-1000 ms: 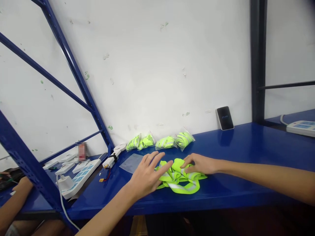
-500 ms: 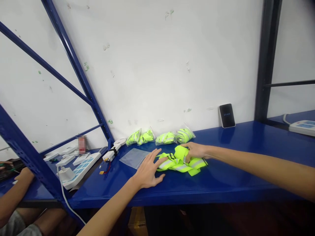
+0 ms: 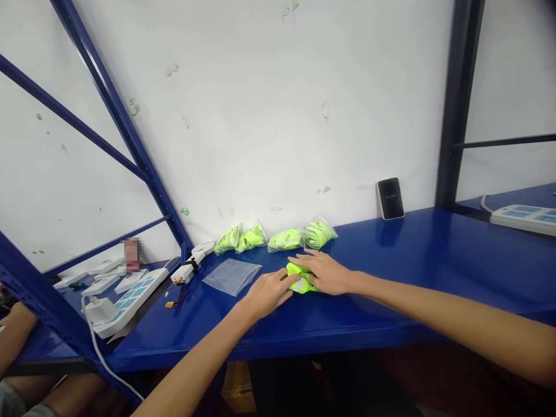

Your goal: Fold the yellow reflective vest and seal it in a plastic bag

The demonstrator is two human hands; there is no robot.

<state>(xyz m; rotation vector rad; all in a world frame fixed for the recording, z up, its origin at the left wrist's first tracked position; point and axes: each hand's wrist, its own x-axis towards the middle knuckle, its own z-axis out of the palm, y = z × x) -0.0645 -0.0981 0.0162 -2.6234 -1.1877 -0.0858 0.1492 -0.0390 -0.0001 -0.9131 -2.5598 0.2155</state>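
Note:
A bunched neon-yellow reflective vest (image 3: pixel 300 282) of straps with silver stripes lies on the blue table in front of me, gathered between both hands. My left hand (image 3: pixel 270 292) closes on its left side, fingers together at the fabric. Over the top and right side curls my right hand (image 3: pixel 326 272), covering much of the bundle. Left of them a clear plastic bag (image 3: pixel 231 277) lies flat. Several similar yellow bundles in clear bags, among them a rolled one (image 3: pixel 319 234), stand along the wall.
A white handheld fan (image 3: pixel 203 249) and a battery pack with red wires (image 3: pixel 185 273) sit left on the blue table (image 3: pixel 391 278). A dark-screened device (image 3: pixel 390 198) leans at the wall. Beyond the blue post is a power strip (image 3: pixel 130 310); another person's arm (image 3: pixel 17 333) shows far left.
My right hand has moved left with the loose straps, and the vest is now folded into a compact bundle. My left hand has closed in on its left side. The view has shifted slightly.

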